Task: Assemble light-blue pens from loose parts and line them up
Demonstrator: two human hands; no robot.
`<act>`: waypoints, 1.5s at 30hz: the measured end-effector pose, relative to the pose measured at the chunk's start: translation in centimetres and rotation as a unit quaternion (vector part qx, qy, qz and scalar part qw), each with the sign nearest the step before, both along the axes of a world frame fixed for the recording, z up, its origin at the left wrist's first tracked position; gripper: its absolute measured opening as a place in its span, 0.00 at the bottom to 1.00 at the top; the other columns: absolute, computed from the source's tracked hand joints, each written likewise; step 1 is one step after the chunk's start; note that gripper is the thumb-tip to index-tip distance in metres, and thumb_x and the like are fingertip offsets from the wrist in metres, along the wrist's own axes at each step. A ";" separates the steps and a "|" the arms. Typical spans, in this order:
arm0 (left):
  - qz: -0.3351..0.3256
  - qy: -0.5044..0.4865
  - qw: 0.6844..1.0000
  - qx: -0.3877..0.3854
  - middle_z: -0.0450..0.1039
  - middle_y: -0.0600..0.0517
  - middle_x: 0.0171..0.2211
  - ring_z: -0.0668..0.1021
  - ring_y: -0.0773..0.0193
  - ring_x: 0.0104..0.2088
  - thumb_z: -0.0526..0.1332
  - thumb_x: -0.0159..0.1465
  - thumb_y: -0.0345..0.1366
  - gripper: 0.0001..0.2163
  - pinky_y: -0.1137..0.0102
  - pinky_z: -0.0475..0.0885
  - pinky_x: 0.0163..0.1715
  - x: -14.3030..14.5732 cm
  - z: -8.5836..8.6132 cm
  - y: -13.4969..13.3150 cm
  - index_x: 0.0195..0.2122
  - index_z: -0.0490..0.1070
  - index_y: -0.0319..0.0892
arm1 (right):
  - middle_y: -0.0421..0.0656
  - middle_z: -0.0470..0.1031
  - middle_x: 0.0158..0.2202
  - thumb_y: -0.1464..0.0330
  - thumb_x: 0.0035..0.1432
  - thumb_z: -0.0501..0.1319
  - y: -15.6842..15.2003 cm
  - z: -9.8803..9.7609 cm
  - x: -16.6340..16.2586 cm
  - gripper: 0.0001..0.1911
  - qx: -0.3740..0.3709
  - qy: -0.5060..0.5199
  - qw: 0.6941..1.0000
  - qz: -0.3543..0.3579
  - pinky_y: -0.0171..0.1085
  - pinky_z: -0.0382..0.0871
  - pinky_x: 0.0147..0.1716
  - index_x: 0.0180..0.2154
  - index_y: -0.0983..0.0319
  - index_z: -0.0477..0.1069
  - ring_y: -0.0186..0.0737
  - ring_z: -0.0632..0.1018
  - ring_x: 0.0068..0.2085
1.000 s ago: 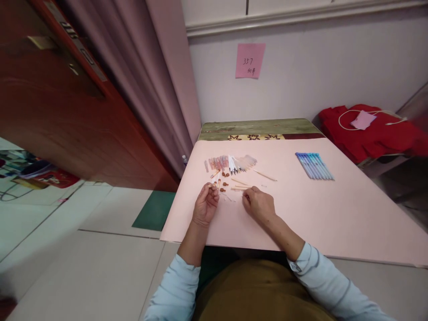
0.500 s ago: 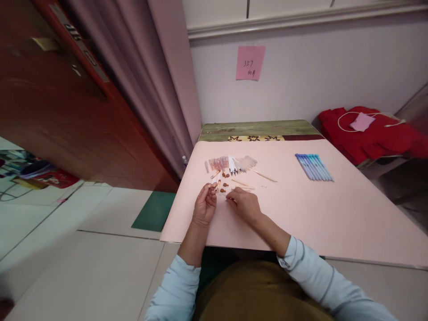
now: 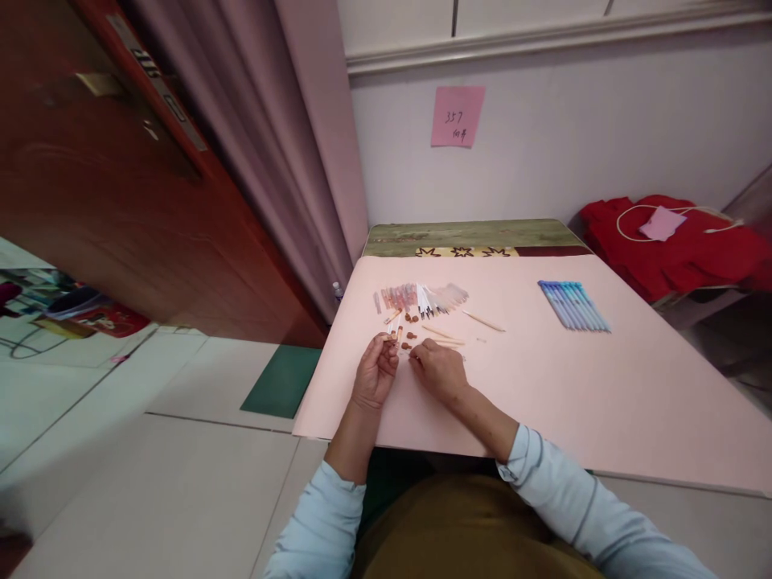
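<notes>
My left hand (image 3: 375, 376) is closed at the fingertips on a small tan-and-brown pen piece (image 3: 389, 338), held just above the table. To its right, my right hand (image 3: 441, 370) has thumb and forefinger pinched together low over the table; what they hold, if anything, is too small to make out. Between and beyond the hands lie several small brown pieces (image 3: 406, 346), perhaps pen toppers. Further back are reddish printed tubes (image 3: 398, 297), white refills (image 3: 424, 299) with black tips and clear tubes (image 3: 455, 296). Thin beige sticks (image 3: 443, 334) rest near my right fingers.
A row of blue and purple pens (image 3: 575, 305) lies on the right of the pink table (image 3: 512, 402). One more beige stick (image 3: 484, 322) lies behind my right hand. Red cloth (image 3: 675, 249) with a white cord is beyond the right edge; a curtain (image 3: 319, 145) hangs at left.
The view has shifted slightly, so everything sits a little lower and further right. The left hand's small piece is turned a little; both hands otherwise stay in nearly the same place.
</notes>
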State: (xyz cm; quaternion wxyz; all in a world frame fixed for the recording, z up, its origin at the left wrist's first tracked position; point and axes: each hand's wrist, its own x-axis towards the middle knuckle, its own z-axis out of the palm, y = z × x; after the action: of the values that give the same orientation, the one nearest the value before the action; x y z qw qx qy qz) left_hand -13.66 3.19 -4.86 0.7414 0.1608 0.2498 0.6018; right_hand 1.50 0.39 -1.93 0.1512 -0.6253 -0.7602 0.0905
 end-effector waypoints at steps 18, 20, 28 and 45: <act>-0.075 -0.008 0.997 -0.029 0.76 0.51 0.32 0.73 0.77 0.23 0.65 0.59 0.27 0.07 0.85 0.71 0.22 1.7 1.5 -1.3 0.39 0.73 0.35 | 0.44 0.79 0.37 0.64 0.68 0.53 -1.3 2.5 1.0 0.15 0.234 0.151 0.960 0.007 0.31 0.65 0.39 0.41 0.58 0.78 0.34 0.77 0.37; -0.070 -0.023 0.996 -0.046 0.76 0.51 0.33 0.74 0.78 0.23 0.65 0.59 0.26 0.07 0.85 0.71 0.23 2.3 1.6 -1.5 0.39 0.73 0.35 | 0.44 0.79 0.38 0.64 0.68 0.52 -1.3 2.5 1.5 0.15 0.238 0.139 0.961 0.001 0.31 0.64 0.39 0.42 0.58 0.78 0.35 0.77 0.37; -0.039 -0.051 0.995 -0.073 0.78 0.50 0.30 0.78 0.73 0.26 0.63 0.60 0.26 0.03 0.81 0.75 0.26 4.8 2.7 -1.3 0.36 0.75 0.35 | 0.44 0.79 0.38 0.63 0.69 0.51 -0.9 3.6 3.0 0.17 0.234 0.099 0.967 0.007 0.32 0.64 0.38 0.43 0.57 0.79 0.35 0.76 0.36; -0.071 -0.092 0.978 -0.172 0.78 0.45 0.31 0.74 0.76 0.22 0.56 0.66 0.26 0.07 0.84 0.70 0.18 9.3 4.2 1.7 0.34 0.73 0.33 | 0.41 0.78 0.40 0.60 0.66 0.55 2.3 3.2 12.3 0.14 0.115 0.108 0.971 -0.179 0.32 0.64 0.33 0.42 0.57 0.77 0.35 0.77 0.36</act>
State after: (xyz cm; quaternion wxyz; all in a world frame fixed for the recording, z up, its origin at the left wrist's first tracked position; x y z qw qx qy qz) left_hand -4.38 4.93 -0.69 0.8186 -0.0075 0.2685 0.5077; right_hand 13.84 2.67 1.31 0.3167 -0.7164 -0.6203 0.0407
